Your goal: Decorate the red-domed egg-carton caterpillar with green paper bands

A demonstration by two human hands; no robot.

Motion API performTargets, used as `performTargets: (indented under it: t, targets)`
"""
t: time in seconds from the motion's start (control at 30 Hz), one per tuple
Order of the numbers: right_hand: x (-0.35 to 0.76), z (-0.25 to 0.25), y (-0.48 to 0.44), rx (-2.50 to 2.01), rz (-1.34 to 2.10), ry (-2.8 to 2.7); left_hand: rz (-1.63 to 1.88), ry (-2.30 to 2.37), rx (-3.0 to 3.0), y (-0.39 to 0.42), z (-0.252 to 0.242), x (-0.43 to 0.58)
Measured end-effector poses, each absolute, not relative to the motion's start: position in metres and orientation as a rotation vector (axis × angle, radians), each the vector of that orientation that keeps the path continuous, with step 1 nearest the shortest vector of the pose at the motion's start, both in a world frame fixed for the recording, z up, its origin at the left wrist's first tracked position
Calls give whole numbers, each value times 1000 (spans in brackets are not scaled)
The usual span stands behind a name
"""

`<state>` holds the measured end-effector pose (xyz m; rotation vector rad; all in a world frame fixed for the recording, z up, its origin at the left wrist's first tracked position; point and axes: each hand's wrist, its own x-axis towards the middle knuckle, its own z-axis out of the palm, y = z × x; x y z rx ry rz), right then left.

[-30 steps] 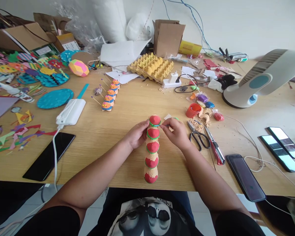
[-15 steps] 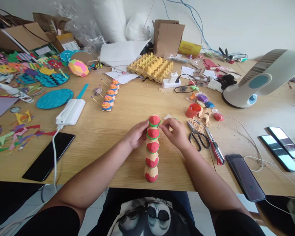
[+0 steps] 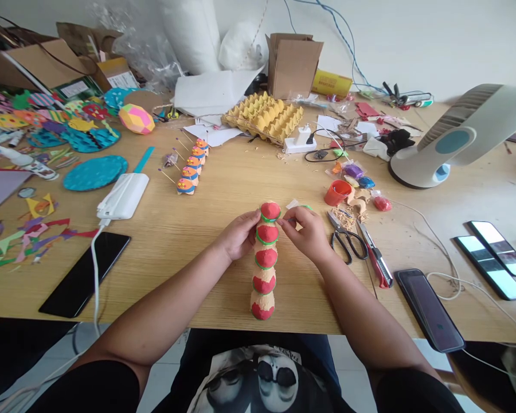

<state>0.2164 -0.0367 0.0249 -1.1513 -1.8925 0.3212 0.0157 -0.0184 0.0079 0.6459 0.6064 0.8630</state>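
A strip of egg-carton cups, tan with red clay domes and thin green bands round them, stands lengthwise in front of me near the table edge. My left hand grips the far end of this strip from the left, thumb and fingers closed at the top cup. On the other side, my right hand is closed in a pinch, its fingertips close to the green band of the top cup. Whatever sits in that pinch is too small to make out. A bit of white and green shows just behind the right knuckles.
Scissors, a red utility knife and a red cup lie right of my hand. A finished-looking orange and blue carton strip is ahead left. Phones, a power bank, an egg tray and a fan surround the workspace.
The near end of the carton strip has swung slightly to the left. Both hands stay almost where they were at its far end.
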Motion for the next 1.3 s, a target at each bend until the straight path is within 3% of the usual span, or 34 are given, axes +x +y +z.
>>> performTargets:
  t: [1.0,1.1,1.3]
  targets:
    - [216,25,-39,-1131,265,-1946,860,612,631,-19,8,15]
    - [215,26,-39,-1146,372,-1858,869,617,626,-19,8,15]
    - [212,22,-31,-1050,916,-1394,862,606,574,-18,9,16]
